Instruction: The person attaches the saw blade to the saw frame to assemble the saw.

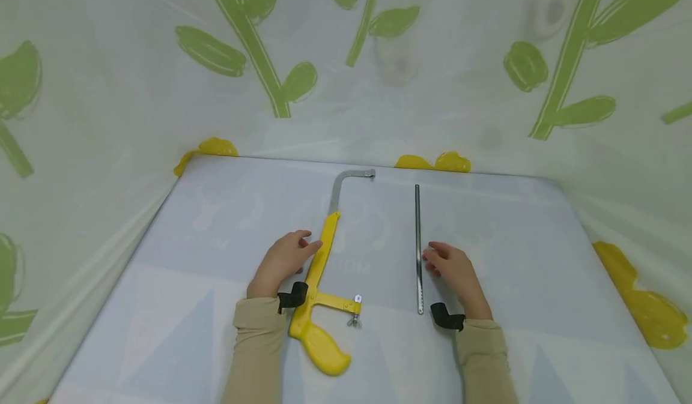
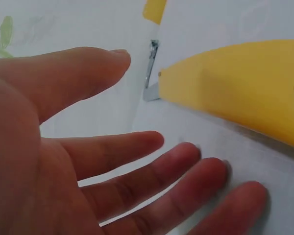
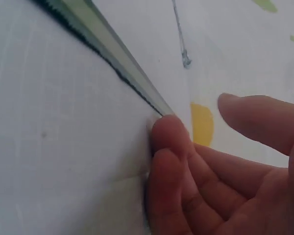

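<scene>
A yellow hacksaw frame (image 1: 322, 254) without a blade lies on the table, its bent grey metal end (image 1: 336, 191) pointing away and its handle (image 1: 324, 350) near me. On its short lower arm sits a wing nut (image 1: 354, 321). My left hand (image 1: 283, 257) hovers by the frame's left side; in the left wrist view the thumb and fingers are spread, with a gap to the yellow bar (image 2: 245, 88). A loose toothed saw blade (image 1: 418, 242) lies to the right of the frame. Just right of it is my right hand (image 1: 454, 269), fingers loosely bent, gripping nothing; whether the fingertips touch the blade I cannot tell.
The white table (image 1: 519, 224) carries pale printed shapes and lettering. A white curtain (image 1: 432, 104) with green leaves and yellow flowers hangs along the back and both sides of the table.
</scene>
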Demonstrator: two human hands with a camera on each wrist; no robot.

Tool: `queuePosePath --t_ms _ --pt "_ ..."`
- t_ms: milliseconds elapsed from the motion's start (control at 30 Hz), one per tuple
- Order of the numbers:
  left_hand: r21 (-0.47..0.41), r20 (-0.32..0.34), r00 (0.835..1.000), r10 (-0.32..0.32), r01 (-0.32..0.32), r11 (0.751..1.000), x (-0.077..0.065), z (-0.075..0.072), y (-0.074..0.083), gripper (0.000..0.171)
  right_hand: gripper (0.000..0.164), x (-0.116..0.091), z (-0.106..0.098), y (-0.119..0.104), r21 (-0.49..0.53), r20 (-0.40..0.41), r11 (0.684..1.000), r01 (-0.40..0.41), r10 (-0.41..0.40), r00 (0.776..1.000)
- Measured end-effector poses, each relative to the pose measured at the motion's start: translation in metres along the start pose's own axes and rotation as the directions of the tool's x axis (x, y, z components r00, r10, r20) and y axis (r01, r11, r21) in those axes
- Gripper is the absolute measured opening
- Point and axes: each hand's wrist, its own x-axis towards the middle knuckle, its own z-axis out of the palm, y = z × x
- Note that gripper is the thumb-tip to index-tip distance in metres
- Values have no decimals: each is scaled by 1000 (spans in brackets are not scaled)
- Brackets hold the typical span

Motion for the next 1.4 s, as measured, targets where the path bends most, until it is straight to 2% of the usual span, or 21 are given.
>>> queuePosePath --t_ms 100,200,267,367,467,600,800,900,1133,1300,1400 --pt "48 -8 1000 -5 5 999 -2 1 2 58 51 -2 5 -4 -165 5 986 20 -20 1000" --pt "91 -29 1000 -6 8 996 -3 3 4 58 53 -5 10 -10 -311 36 946 89 -82 996" --pt "116 -36 999 -18 22 993 -3 5 6 58 54 -7 14 -13 -384 52 914 134 -123 991" --pt "113 -16 1000 -19 21 993 -2 8 9 57 53 -11 16 -15 -445 38 881 158 -158 987" --pt "103 3 1000 -17 17 995 -1 10 13 55 50 -13 16 -15 -472 1 868 158 -178 984" --pt "119 1 1000 -31 31 992 0 12 13 55 47 -15 16 -13 -473 -15 866 160 -190 982" --pt "148 8 1000 5 -6 989 2 15 10 58 42 -17 15 -14 -472 -40 871 136 -175 984" --pt "154 9 1000 10 -11 988 2 13 10 58 41 -16 16 -16 -487 -43 861 143 -187 981" --pt "104 39 999 23 -27 994 2 6 10 56 35 -12 18 -24 -545 -70 822 167 -243 967" --pt "52 106 994 32 -37 998 3 7 1 54 31 -15 21 -22 -549 -54 821 157 -222 973" --pt "29 119 992 42 -46 999 3 8 -2 52 27 -16 22 -21 -553 -65 819 157 -230 971"
